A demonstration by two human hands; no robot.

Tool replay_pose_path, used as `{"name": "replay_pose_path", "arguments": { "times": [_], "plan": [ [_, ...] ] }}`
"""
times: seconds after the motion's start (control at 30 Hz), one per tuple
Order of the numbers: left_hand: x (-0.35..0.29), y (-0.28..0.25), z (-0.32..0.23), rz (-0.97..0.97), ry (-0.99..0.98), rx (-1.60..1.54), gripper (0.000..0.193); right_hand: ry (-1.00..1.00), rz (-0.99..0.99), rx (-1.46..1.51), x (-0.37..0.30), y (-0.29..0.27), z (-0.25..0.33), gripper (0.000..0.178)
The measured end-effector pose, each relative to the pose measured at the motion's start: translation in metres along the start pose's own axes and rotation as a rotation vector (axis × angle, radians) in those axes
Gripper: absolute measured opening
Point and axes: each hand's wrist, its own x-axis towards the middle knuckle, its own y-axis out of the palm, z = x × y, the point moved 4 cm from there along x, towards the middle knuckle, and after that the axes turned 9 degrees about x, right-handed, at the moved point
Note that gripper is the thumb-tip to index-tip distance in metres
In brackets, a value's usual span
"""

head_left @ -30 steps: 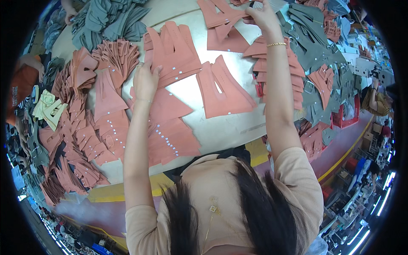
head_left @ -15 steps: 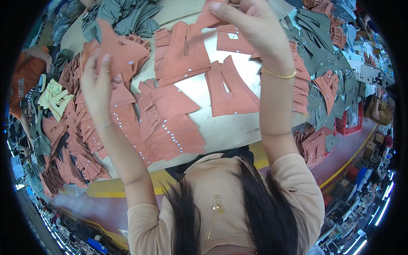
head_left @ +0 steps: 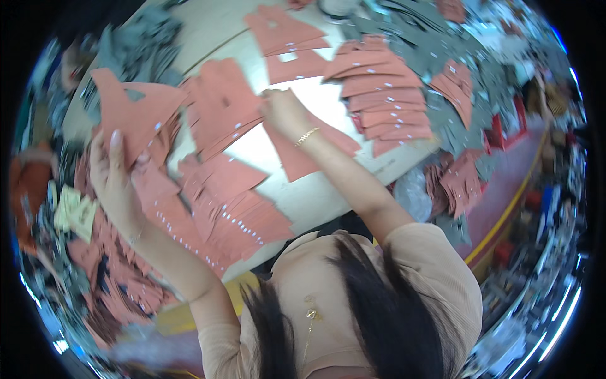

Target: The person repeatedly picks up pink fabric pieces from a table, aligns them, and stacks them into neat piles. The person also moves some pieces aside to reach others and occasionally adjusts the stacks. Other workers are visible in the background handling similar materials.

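Worktable (head_left: 315,211): right hand (head_left: 285,114) has swung inward, hold unclear.
Left hand (head_left: 116,180) pinches coral panel (head_left: 142,112); stack (head_left: 214,117) just right.

matt, smooth, cloth-like coral flared panel (head_left: 140,114), pale smooth surface (head_left: 306,205) with a glossy sheen, shiny gold-coloured metal chain bracelet (head_left: 307,136), finely ribbed beige cloth top (head_left: 435,265), crumpled clear glossy plastic bag (head_left: 413,192), red plastic crate (head_left: 499,134)

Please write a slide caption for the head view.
At a pale table, the left hand holds a flat, flared coral-pink piece; the right hand is near similar stacked pieces.
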Motion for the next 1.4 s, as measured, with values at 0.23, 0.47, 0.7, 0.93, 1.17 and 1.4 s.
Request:
{"name": "replay_pose_path", "arguments": {
  "times": [0.23,0.47,0.7,0.93,1.17,1.4],
  "plan": [
    [0.006,0.045,-0.012,0.213,0.022,-0.008,0.030,-0.201,-0.332,-0.247,-0.012,0.005,0.024,0.017],
    [0.011,0.053,0.000,0.148,0.089,-0.097,0.028,-0.045,0.083,0.620,-0.015,-0.024,0.054,0.021],
    [0.005,0.081,0.125,0.285,-0.257,-0.019,0.036,-0.038,0.002,0.630,-0.058,-0.142,0.075,0.024],
    [-0.024,0.098,0.122,0.310,0.006,0.458,0.056,-0.280,-0.068,0.768,-0.072,-0.155,0.096,0.023],
    [-0.095,0.122,0.094,0.732,-0.584,-0.791,0.063,-0.028,-0.040,1.009,-0.085,-0.122,0.047,0.020],
    [-0.124,0.151,0.099,0.830,-0.758,-0.422,0.048,0.261,-0.019,0.716,-0.127,-0.098,-0.036,0.021]
  ]
}}
